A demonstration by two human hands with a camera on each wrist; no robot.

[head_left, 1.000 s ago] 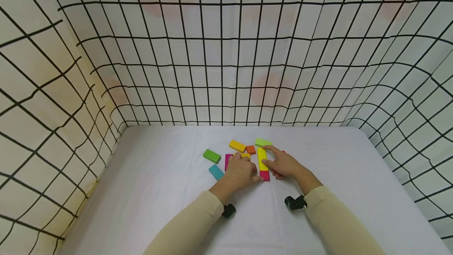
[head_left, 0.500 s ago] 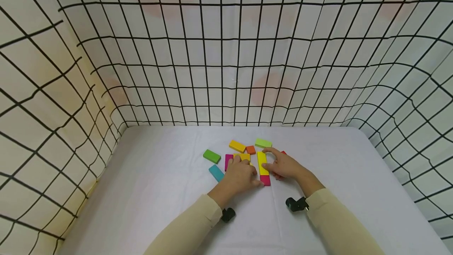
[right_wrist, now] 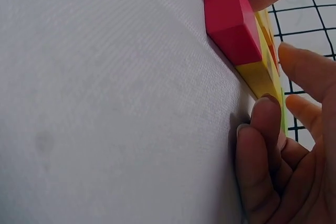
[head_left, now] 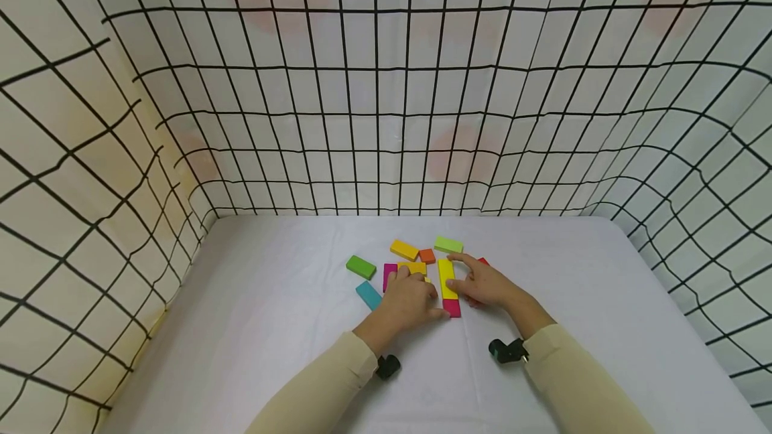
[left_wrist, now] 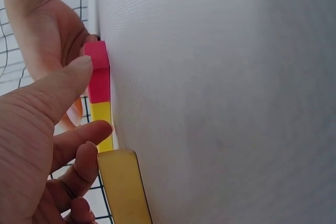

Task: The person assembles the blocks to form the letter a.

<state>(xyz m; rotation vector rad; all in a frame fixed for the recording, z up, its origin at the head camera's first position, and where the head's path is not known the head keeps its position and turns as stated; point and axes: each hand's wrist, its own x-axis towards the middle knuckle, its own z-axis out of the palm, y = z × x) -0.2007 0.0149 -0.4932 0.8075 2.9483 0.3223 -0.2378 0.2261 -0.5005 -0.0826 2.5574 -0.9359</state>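
A long yellow block (head_left: pixel 445 272) lies end to end with a short pink-red block (head_left: pixel 452 309) nearer the person. My right hand (head_left: pixel 490 284) holds the yellow block, index finger at its far end and thumb on its right side; its other fingers are curled by the cloth. My left hand (head_left: pixel 409 301) touches the pink-red block with its thumb, while its bent fingers hang over an orange-yellow block (head_left: pixel 415 267). In the left wrist view that block (left_wrist: pixel 126 187) lies just below the bent fingertips. The left hand partly hides a magenta block (head_left: pixel 389 273).
Around the hands lie a green block (head_left: pixel 360 266), a blue block (head_left: pixel 368 294), an amber block (head_left: pixel 404 249), a small orange block (head_left: pixel 427 256) and a light green block (head_left: pixel 448 244). A red block (head_left: pixel 484 261) shows behind the right hand. Black wire mesh (head_left: pixel 386 114) borders the white-covered table.
The yellow and pink-red blocks have slid a little toward the person, away from the light green block. The left thumb has come to the pink-red block. Little differs over the last half second.
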